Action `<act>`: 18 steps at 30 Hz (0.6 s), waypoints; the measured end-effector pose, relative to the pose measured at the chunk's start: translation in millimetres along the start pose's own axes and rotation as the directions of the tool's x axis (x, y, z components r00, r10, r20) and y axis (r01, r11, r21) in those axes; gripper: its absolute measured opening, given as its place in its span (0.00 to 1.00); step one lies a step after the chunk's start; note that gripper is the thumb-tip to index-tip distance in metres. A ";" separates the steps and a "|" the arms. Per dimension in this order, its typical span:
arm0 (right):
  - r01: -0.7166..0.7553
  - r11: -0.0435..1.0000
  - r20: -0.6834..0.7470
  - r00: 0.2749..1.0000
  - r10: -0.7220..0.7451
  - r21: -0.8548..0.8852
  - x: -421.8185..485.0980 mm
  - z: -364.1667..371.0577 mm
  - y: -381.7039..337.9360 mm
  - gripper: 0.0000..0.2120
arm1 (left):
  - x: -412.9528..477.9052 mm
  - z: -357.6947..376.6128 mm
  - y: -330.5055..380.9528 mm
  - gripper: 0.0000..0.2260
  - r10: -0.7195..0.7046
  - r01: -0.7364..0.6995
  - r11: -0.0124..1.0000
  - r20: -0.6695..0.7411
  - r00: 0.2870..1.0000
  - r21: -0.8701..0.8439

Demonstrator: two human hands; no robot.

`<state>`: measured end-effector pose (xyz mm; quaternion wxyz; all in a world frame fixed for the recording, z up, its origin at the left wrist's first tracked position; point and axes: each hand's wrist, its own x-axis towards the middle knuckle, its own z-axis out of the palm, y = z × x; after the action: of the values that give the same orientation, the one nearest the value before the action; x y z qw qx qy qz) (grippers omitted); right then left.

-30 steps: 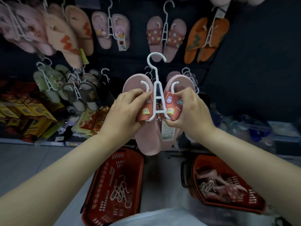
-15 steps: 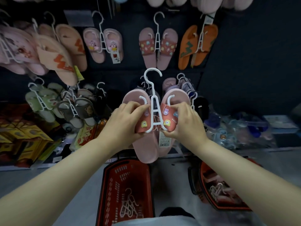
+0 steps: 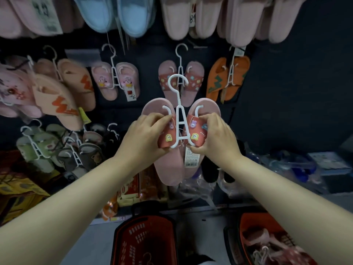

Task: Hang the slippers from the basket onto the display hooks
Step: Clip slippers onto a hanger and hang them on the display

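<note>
Left hand [image 3: 145, 138]: I see its fingers curled around the left strap of the pink slippers [image 3: 169, 169].
Right hand [image 3: 215, 138]: fingers pinch the right strap and the hanger's lower corner.
Slippers: clipped on a white hanger [image 3: 181, 115], held up before the display wall, its hook overlapping a hung pink pair [image 3: 193, 77].
Floor: two red baskets [image 3: 143, 236] below my arms.

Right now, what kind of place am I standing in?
Most likely a shop's footwear aisle. Pairs of slippers hang in rows on a dark display wall, a barcode price tag dangles from the pink pair being held, and red shopping baskets sit on the floor.
</note>
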<state>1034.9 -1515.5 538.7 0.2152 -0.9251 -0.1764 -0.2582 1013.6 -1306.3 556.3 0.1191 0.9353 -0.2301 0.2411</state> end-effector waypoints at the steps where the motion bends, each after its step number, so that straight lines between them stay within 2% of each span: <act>1: 0.005 1.000 0.000 1.000 -0.005 0.005 10.7 2.0 5.4 0.34 | 10.0 2.6 -3.4 0.36 -0.003 0.003 1.000 -0.006 1.000 0.002; 18: 0.069 0.998 -0.056 0.996 -0.069 -0.002 168.0 43.6 107.8 0.33 | 172.8 64.0 -54.2 0.36 -0.061 0.064 0.994 -0.039 0.997 0.091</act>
<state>1234.7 -1549.1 564.8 0.2108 -0.9110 -0.2023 -0.2911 1199.8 -1345.2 582.9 0.0873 0.9420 -0.1871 0.2644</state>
